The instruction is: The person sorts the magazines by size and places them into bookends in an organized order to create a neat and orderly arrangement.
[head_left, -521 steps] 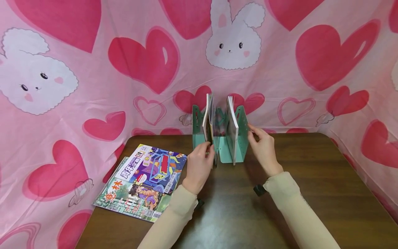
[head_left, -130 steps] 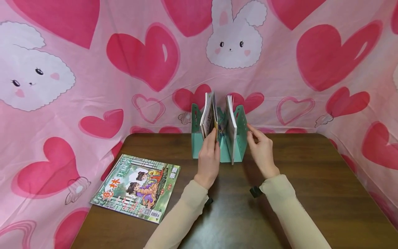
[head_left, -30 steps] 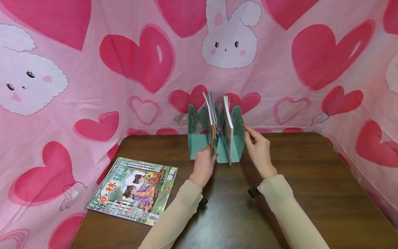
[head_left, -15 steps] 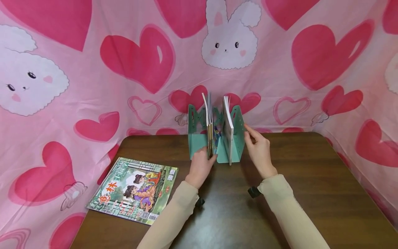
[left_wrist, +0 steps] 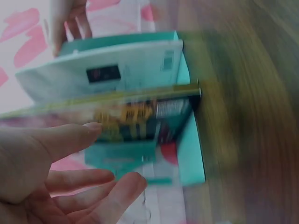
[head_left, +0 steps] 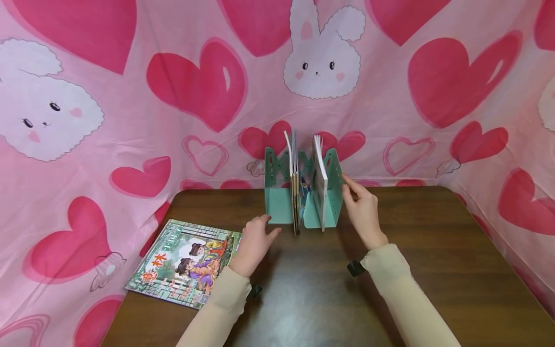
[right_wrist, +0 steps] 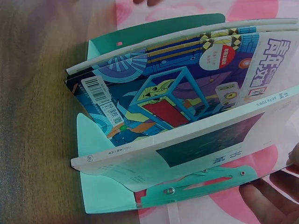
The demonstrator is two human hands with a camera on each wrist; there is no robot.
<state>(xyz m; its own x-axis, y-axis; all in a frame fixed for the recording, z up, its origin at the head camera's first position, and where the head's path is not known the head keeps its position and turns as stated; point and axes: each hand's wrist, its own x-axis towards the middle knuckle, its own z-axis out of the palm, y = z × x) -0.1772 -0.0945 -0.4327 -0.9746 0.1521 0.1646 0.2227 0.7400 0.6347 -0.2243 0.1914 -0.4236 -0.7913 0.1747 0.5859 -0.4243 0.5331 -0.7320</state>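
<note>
A teal expandable bookend (head_left: pixel 277 207) stands at the table's back edge, with magazines upright in it. Near its middle is a thin group of magazines (head_left: pixel 295 193); in the right wrist view a purple-blue cover (right_wrist: pixel 177 88) faces the white magazine (head_left: pixel 321 193) by the right end. My left hand (head_left: pixel 253 243) is off the magazines, fingers apart and holding nothing, in front of the bookend's left part. At the bookend's right end panel, my right hand (head_left: pixel 364 212) pinches the edge, a fingertip reaching over it. A green-covered magazine (head_left: pixel 186 260) lies flat on the left.
The brown wooden table (head_left: pixel 416 270) carries everything. A pink cloth (head_left: pixel 381 86) with hearts and rabbits hangs close behind and on both sides. My left sleeve (head_left: pixel 214 311) covers the flat magazine's lower right corner.
The purple magazine has gone from the flat pile into the bookend. The upright group has shifted right. In the last half second, my left hand has let go and drawn back left.
</note>
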